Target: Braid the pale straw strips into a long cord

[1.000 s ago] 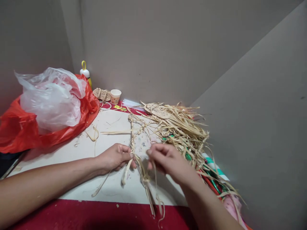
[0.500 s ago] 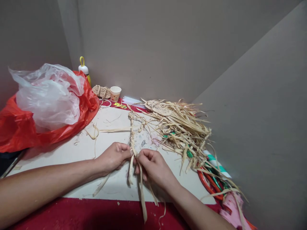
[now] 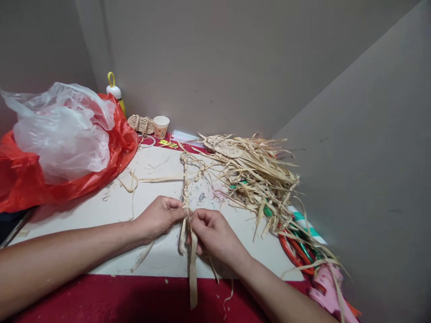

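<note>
A thin braid of pale dried straw [image 3: 185, 179] runs down the white board toward me. My left hand [image 3: 163, 217] pinches its lower end from the left, thumb and forefinger closed on it. Close beside it, my right hand [image 3: 208, 229] has its fingers closed on the strands at the same spot. Loose flat strips [image 3: 193, 278] hang below the fingers, one reaching past the board's front edge over the red cloth. Parts of the strands are hidden between the fingers.
On the right lies a large heap of straw [image 3: 269, 172] with a woven oval piece [image 3: 222, 147]. Red and white plastic bags [image 3: 63, 139] fill the left. Behind stand a paper cup [image 3: 161, 127] and a bottle [image 3: 114, 92]. A pink tool [image 3: 328, 287] lies front right.
The long hanging strip has swung left and shows its flat side. Both hands stay close together at the braid's end. The view has shifted slightly.
</note>
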The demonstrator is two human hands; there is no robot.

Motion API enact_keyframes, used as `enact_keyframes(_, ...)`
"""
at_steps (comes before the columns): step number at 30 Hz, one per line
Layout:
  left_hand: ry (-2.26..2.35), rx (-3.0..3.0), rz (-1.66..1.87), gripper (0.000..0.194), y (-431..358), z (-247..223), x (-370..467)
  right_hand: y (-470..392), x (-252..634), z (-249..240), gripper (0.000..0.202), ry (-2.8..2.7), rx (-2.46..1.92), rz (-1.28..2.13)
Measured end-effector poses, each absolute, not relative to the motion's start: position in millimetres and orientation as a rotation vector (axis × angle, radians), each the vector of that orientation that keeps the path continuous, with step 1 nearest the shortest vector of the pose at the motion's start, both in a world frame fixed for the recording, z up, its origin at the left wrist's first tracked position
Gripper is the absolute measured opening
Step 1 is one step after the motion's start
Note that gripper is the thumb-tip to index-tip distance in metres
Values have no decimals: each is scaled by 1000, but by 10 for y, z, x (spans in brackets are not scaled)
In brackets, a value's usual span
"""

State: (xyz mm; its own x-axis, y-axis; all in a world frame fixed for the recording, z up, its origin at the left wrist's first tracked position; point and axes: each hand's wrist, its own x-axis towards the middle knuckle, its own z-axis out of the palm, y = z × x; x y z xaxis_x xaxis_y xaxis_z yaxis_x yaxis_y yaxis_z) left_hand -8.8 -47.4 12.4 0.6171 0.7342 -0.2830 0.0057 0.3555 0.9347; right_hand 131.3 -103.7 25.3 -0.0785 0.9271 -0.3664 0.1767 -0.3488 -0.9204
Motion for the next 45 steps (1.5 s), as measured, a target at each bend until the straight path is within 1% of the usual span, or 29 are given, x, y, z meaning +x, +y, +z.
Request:
enact_keyframes(2,781,1108,533,29,-474,112,-87,-1051,1346,325,38,-1248,-1547,1518)
enact_keyframes(4,774,1080,508,30,-468,103,-84,-1047,1430,439,38,-1316,-1586,1439)
enact_keyframes(7,751,1047,465,28,-445,107,-80,-990,1597,585,34,-1447,-1645,1050)
enact_keyframes(9,740,1042,444,26,-426,121,-82,-935,1667,593,27,-1497,-1628,913)
enact_keyframes(11,731,1048,424,25,-409,143,-87,-889,1672,524,24,-1527,-1573,995)
enact_keyframes(14,703,1077,401,26,-390,184,-92,-851,1599,368,25,-1570,-1434,1300)
enact_keyframes(16,703,1094,391,28,-383,214,-89,-835,1558,299,29,-1582,-1382,1448)
enact_keyframes(19,744,1117,369,28,-376,250,-84,-805,1556,280,36,-1633,-1409,1453)
enact_keyframes(21,752,1167,344,26,-367,252,-86,-782,1581,297,38,-1695,-1425,1416)
enact_keyframes(23,744,1245,317,23,-351,233,-96,-762,1607,309,38,-1716,-1418,1446)
enact_keyframes(26,763,1395,294,24,-326,189,-120,-746,1622,296,37,-1640,-1359,1599)
enact_keyframes(30,784,1581,334,28,-315,168,-138,-742,1578,237,33,-1314,-1336,1815)
enact_keyframes(32,780,1652,336,25,-319,186,-142,-746,1539,199,33,-1194,-1357,1820)
enact_keyframes(35,789,1761,291,23,-319,258,-160,-762,1486,149,29,-1163,-1381,1729)
enact_keyframes(41,923,2037,137,27,-271,523,-243,-799,1444,156,23,-1118,-1469,1617)
enact_keyframes(45,910,2035,78,29,-336,607,-239,-824,1424,204,21,-1017,-1410,1679)
